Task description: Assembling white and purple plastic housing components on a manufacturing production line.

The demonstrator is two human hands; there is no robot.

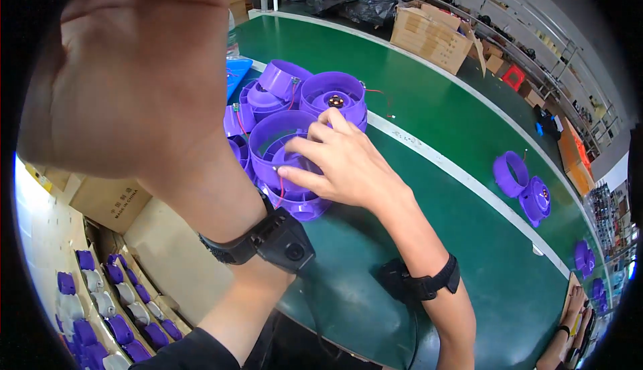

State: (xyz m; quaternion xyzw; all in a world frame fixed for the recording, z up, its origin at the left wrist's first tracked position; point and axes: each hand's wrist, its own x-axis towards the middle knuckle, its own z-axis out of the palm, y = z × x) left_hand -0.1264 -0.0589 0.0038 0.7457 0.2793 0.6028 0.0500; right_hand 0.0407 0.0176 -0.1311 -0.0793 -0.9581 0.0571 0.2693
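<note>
We rest our right hand [338, 162], fingers spread, on a round purple plastic housing [284, 162] with red wire; our left hand [134, 68] is raised, grip unclear.

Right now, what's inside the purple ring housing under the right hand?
Inside the purple ring housing a paler purple inner wall and a red wire show; the right hand covers the rest.

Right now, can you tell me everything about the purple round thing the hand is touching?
The purple round housing looks like glossy moulded plastic: an open ring with a smaller ring inside and a ribbed base. It lies flat on the green conveyor belt, at the front of a cluster of similar purple housings. A thin red wire runs down its front. The right hand rests its fingers on the rim and inside.
</note>
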